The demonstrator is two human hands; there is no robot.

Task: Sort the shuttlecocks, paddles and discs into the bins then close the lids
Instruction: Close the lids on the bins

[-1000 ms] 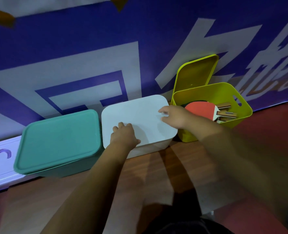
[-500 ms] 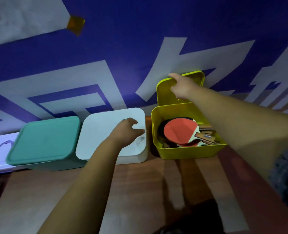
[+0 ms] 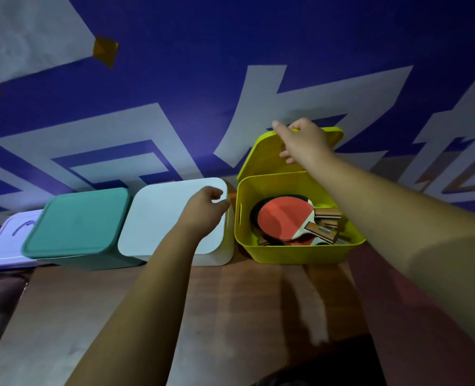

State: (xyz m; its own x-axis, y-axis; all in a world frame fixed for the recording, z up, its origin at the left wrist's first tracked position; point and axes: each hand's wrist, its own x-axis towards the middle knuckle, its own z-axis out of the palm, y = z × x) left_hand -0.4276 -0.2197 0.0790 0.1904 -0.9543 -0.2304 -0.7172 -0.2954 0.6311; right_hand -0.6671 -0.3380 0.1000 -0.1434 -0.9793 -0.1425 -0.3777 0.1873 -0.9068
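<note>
Blue banner wall (image 3: 258,37), wooden floor (image 3: 230,302); right hand (image 3: 303,143) grips top edge of upright yellow lid (image 3: 261,160) behind yellow bin (image 3: 294,253) holding paddles (image 3: 283,218); left hand (image 3: 205,210) loosely curled, empty, over closed white lid (image 3: 158,215).

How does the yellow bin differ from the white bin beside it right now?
The yellow bin is open, its yellow lid standing behind it, gripped by the right hand; the white bin is lidded. The yellow bin shows paddles; the white bin's contents are hidden. Both are rounded, side by side.
</note>
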